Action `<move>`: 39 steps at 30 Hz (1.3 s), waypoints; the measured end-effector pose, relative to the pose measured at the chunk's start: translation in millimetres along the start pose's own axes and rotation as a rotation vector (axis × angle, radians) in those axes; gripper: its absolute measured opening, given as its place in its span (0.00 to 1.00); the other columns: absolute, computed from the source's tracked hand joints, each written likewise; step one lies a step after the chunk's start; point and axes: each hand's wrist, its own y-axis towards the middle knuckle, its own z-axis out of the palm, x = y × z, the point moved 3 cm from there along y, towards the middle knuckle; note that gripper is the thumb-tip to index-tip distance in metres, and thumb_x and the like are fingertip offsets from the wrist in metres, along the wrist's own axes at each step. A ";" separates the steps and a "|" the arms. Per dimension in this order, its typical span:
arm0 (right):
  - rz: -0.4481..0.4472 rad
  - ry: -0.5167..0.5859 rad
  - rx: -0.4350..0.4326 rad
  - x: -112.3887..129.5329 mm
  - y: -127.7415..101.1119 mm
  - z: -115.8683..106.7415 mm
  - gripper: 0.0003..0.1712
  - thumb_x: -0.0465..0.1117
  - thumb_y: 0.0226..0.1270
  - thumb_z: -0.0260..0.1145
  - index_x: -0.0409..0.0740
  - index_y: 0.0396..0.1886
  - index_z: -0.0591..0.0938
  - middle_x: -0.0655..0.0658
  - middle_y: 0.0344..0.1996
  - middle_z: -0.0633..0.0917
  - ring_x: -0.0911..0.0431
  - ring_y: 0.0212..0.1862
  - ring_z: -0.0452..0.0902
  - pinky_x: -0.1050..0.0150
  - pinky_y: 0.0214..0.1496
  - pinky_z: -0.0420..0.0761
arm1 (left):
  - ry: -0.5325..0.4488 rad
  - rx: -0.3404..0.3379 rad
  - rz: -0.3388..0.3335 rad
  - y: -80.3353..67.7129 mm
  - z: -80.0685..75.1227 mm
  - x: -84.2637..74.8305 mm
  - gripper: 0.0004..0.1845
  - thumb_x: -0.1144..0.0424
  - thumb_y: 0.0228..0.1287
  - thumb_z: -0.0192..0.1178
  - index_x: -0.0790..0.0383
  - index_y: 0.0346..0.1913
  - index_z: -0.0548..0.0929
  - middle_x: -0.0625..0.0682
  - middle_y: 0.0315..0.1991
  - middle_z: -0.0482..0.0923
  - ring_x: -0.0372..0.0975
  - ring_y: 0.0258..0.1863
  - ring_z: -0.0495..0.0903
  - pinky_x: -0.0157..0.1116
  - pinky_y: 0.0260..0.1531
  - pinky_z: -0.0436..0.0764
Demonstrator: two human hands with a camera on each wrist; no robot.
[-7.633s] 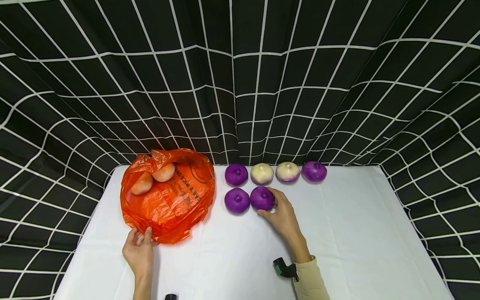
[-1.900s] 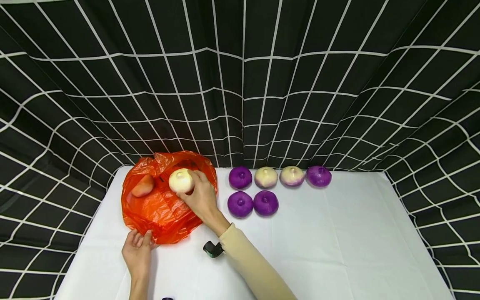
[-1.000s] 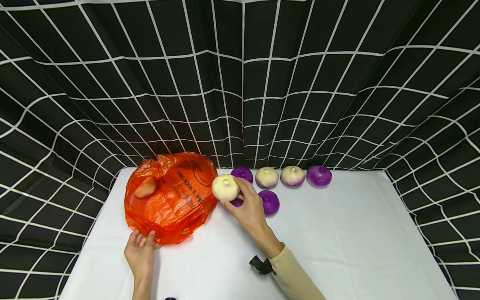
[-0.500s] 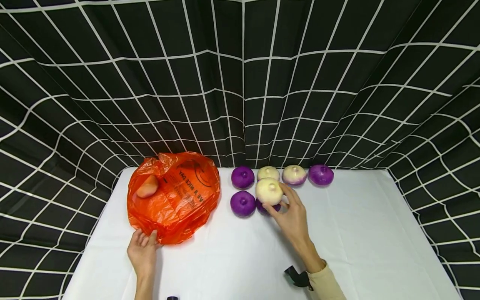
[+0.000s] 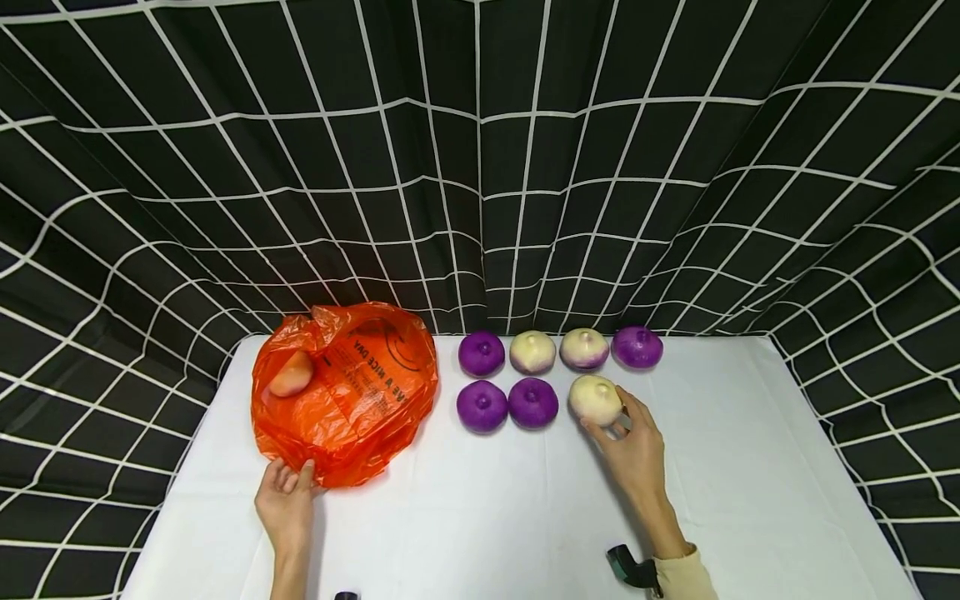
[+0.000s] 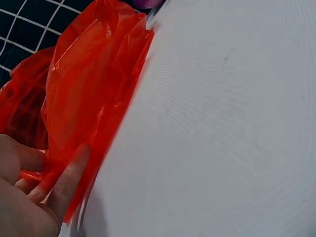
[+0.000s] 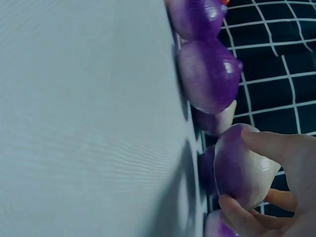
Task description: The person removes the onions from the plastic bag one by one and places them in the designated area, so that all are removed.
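My right hand [image 5: 633, 446] pinches a cream-topped turnip [image 5: 595, 400] between thumb and fingers, to the right of the front row. In the right wrist view this turnip [image 7: 242, 168] shows a purple underside and seems held just off the cloth. Two purple turnips [image 5: 533, 403] form the front row. Behind them stand a purple turnip [image 5: 481, 354], two cream-topped turnips [image 5: 532, 352] and another purple turnip [image 5: 637, 347]. At left, my left hand [image 5: 287, 508] pinches the near rim of an orange plastic bag [image 5: 360, 417], whose mouth gapes. One round pale turnip [image 5: 291, 373] shows inside it.
A white cloth [image 5: 480, 517] covers the table. Black curtains with a white grid [image 5: 480, 167] enclose the back and both sides. A small black device [image 5: 632, 567] sits at my right wrist; another black piece [image 5: 346, 596] shows at the bottom edge.
My right hand first let go of a purple turnip in the front row, then lifted the cream-topped turnip from the bag and carried it right. My left hand has stayed on the bag's rim.
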 end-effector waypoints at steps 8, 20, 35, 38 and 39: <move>0.026 -0.034 0.052 -8.9 -4.4 12.2 0.41 0.37 0.49 0.80 0.27 0.62 0.73 0.29 0.54 0.77 0.40 0.51 0.79 0.52 0.46 0.84 | 0.015 -0.003 -0.004 -0.3 1.5 1.1 0.13 0.80 0.61 0.61 0.72 0.47 0.72 0.44 0.24 0.71 0.27 0.16 0.72 0.27 0.14 0.80; -0.006 -0.115 0.001 2.8 -3.3 7.2 0.40 0.42 0.50 0.79 0.29 0.61 0.74 0.29 0.62 0.72 0.35 0.66 0.65 0.39 0.66 0.65 | 0.013 0.001 0.001 -0.9 2.8 2.4 0.11 0.80 0.61 0.60 0.70 0.44 0.73 0.43 0.23 0.70 0.27 0.16 0.72 0.26 0.14 0.79; -0.353 0.245 0.043 95.8 -15.6 54.7 0.27 0.35 0.52 0.78 0.34 0.53 0.82 0.40 0.57 0.79 0.49 0.56 0.78 0.71 0.64 0.71 | 0.010 -0.002 -0.012 -0.8 -1.6 -2.6 0.10 0.80 0.61 0.60 0.67 0.40 0.72 0.44 0.21 0.62 0.28 0.15 0.68 0.27 0.14 0.80; -0.375 0.291 0.102 115.8 -20.1 77.5 0.26 0.37 0.54 0.77 0.36 0.53 0.82 0.41 0.59 0.78 0.50 0.53 0.80 0.68 0.62 0.74 | 0.010 -0.018 -0.020 -1.7 -2.2 -2.1 0.11 0.80 0.61 0.60 0.66 0.41 0.72 0.44 0.21 0.65 0.28 0.14 0.69 0.27 0.13 0.79; -0.379 0.313 0.123 122.3 -21.3 84.6 0.25 0.38 0.55 0.77 0.36 0.53 0.82 0.41 0.60 0.77 0.50 0.53 0.80 0.68 0.61 0.75 | 0.006 -0.018 -0.024 -2.0 -1.9 -2.0 0.11 0.80 0.61 0.60 0.66 0.41 0.71 0.44 0.22 0.65 0.28 0.15 0.68 0.27 0.14 0.79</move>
